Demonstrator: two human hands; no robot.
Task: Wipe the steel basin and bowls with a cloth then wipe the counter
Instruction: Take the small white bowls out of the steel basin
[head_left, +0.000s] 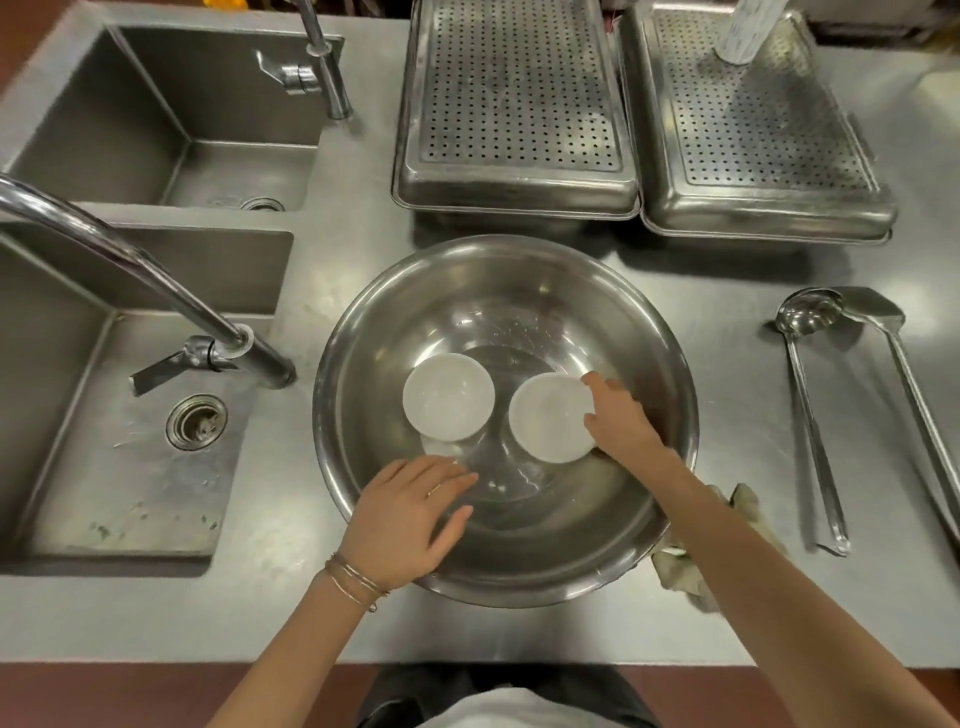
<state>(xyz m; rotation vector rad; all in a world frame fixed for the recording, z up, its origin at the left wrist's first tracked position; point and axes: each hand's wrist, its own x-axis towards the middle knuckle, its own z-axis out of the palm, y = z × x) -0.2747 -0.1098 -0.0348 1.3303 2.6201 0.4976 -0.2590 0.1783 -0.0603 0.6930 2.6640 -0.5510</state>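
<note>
Steel basin (498, 561) sitting mid-desk (291, 613), two white bowls (448, 396) inside. Right hand (618, 415) gripping right bowl (548, 418) rim. Left hand (410, 525) resting spread on basin's near wall. Cloth (680, 569) lying beside basin, under right forearm.

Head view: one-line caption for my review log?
Right hand grips a white bowl inside the steel basin; left hand rests on its rim.

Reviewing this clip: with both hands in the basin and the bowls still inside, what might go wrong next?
1. The right hand grips the rim of one white bowl; lifted carelessly, it may knock the other bowl.
2. The cloth lies partly under the basin, so pulling it could shift the basin.
3. The left hand only rests on the rim, hardly steadying it.
</note>
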